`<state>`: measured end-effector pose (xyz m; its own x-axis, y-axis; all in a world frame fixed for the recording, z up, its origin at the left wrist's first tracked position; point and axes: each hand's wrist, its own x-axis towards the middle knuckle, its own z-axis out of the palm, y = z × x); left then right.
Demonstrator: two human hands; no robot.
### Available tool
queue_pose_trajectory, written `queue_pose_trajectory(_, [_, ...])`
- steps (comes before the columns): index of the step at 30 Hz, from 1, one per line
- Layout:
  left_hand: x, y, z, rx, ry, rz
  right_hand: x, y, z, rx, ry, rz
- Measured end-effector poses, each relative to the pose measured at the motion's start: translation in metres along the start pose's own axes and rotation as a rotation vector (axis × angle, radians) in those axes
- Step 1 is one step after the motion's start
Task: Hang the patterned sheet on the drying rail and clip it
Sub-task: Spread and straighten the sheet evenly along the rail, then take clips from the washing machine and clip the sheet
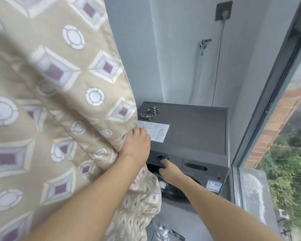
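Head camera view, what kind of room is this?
Probably a home laundry balcony: a dark grey front-loading washing machine with metal clothes clips on its top, a wall tap above it, and a large glazed window looking onto greenery.

A single head-worn, wide-angle camera looks forward and down from standing height, close over both forearms, toward a washing machine point(189, 136) in a corner beside a window point(285, 136).

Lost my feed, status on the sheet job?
Left hand gripping patterned sheet edge. Right hand low at washing machine front, grip unclear. Metal clips unused on machine top. Rail out of view.
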<state>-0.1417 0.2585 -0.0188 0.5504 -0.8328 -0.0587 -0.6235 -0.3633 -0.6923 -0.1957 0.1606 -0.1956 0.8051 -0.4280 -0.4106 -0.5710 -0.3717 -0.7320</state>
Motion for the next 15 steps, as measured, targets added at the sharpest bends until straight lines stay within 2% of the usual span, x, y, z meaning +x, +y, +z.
queue_pose_trajectory(7, [0.006, -0.011, -0.026, -0.557, 0.067, -0.261, -0.037, -0.044, -0.078, -0.077, 0.165, -0.043])
queue_pose_trajectory(15, [0.049, -0.024, -0.031, -0.838, 0.059, -0.376, -0.066, -0.056, -0.145, -0.157, 0.302, -0.095])
